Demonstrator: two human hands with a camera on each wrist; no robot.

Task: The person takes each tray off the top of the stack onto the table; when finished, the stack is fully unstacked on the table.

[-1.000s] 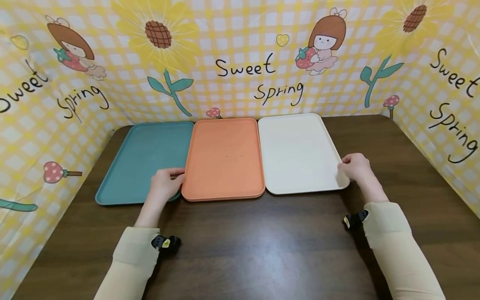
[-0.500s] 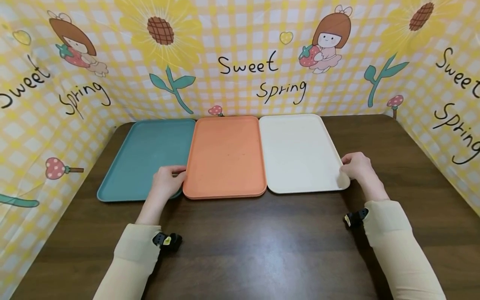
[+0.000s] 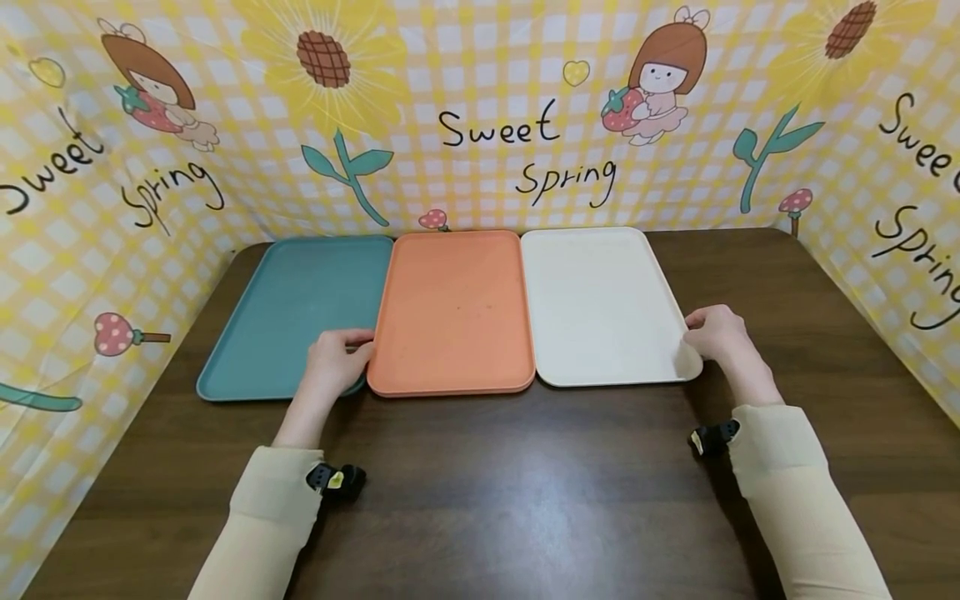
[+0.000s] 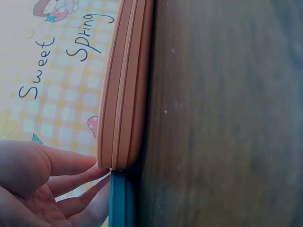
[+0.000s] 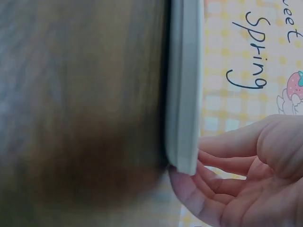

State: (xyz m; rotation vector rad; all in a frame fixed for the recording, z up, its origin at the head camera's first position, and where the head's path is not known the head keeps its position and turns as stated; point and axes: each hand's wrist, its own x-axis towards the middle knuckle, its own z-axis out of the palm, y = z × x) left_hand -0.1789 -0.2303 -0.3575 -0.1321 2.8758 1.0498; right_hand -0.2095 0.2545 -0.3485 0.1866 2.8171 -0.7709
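Observation:
Three rectangular trays lie side by side on the dark table: teal (image 3: pixel 300 308), orange (image 3: pixel 453 312) and white (image 3: pixel 600 308). In the left wrist view the orange tray (image 4: pixel 120 90) shows a doubled edge, like two stacked trays. My left hand (image 3: pixel 333 362) pinches the orange tray's left rim near its front corner, above the teal tray. At the white tray's right rim, near its front corner, my right hand (image 3: pixel 716 333) pinches the edge. The right wrist view shows fingertips (image 5: pixel 184 184) around the white tray's edge (image 5: pixel 184 85); their undersides are partly hidden.
A yellow checked cloth (image 3: pixel 480 192) with printed flowers and lettering rises behind the trays and along both sides. Brown wood table surface (image 3: pixel 480 483) stretches in front of them and to the right of the white tray. Small black devices (image 3: pixel 337 482) sit at the wrists.
The whole head view has shifted slightly. Both hands stay on the same tray rims, and the three trays keep their row with no clear movement.

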